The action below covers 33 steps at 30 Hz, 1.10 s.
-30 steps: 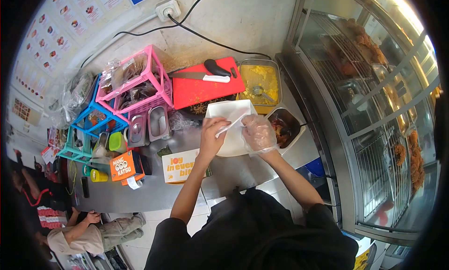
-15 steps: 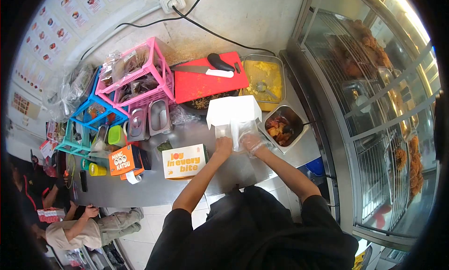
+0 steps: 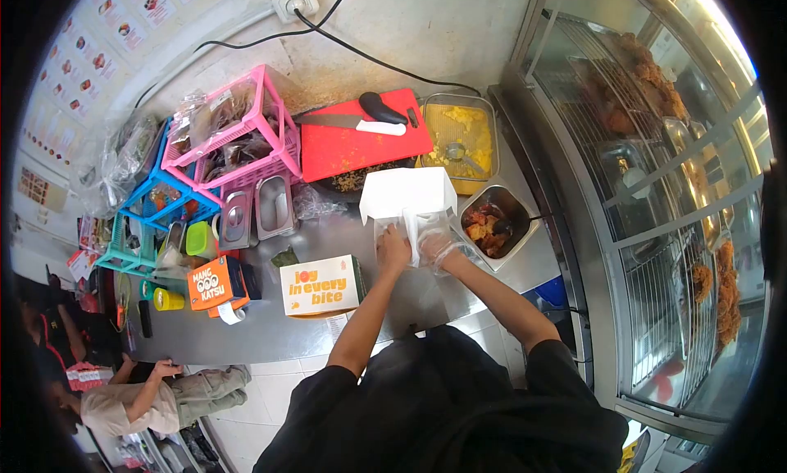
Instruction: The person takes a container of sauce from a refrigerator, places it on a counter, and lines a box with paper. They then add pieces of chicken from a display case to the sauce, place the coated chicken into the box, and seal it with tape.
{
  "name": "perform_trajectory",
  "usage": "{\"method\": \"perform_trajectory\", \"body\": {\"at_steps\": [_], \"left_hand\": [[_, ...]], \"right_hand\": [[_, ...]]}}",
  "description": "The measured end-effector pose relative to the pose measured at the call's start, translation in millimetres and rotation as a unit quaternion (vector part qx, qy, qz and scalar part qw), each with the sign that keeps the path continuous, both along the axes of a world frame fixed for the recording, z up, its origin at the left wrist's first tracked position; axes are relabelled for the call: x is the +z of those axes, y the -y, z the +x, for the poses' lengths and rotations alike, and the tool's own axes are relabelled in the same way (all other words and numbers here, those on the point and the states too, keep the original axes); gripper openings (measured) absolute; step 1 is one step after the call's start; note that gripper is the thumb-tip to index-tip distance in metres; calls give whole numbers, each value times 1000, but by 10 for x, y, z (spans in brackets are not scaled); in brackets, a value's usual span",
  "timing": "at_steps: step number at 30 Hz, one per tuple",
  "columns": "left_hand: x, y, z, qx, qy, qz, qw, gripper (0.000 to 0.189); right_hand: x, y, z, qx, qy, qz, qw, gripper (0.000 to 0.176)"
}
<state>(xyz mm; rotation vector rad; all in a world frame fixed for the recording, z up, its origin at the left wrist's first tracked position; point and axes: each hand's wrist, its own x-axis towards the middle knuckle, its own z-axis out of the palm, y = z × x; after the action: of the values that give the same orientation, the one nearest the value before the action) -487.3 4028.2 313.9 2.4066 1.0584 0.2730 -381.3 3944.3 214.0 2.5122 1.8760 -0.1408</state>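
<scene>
An open white cardboard takeaway box (image 3: 408, 193) stands on the steel counter in front of me, its lid raised at the back. My left hand (image 3: 393, 248) is bare and closed on the box's front left part, its fingers reaching inside the near edge. In a loose clear plastic glove, my right hand (image 3: 440, 248) is closed on the front right part, a white flap between the two hands. The box's contents are hidden. Left of my hands sits a closed printed box (image 3: 321, 285) reading "joy in every bite".
Behind lies a red cutting board (image 3: 361, 149) with a knife (image 3: 379, 127). A yellow-filled tray (image 3: 463, 137) and a steel pan of sauced food (image 3: 496, 225) stand right. A glass display case (image 3: 648, 202) borders the counter. Pink baskets (image 3: 238, 137) stand left; people are beyond.
My left hand has moved slightly forward, its fingers further into the box. The right hand has barely moved. The view has shifted slightly.
</scene>
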Motion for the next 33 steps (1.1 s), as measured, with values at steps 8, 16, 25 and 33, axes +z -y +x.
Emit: {"method": "perform_trajectory", "body": {"at_steps": [8,16,25,33], "left_hand": [[-17,-94,46,46,-83,-101,990,31],[123,200,26,24,-21,50,998,29],[-13,105,-72,-43,-137,48,989,37],[74,133,-145,-119,-131,142,974,31]], "right_hand": [[875,112,-83,-1,16,28,999,34],[1203,98,-138,-4,-50,-62,997,36],[900,62,-130,-27,-23,23,999,43],[661,78,-164,-20,-20,76,997,49]]}}
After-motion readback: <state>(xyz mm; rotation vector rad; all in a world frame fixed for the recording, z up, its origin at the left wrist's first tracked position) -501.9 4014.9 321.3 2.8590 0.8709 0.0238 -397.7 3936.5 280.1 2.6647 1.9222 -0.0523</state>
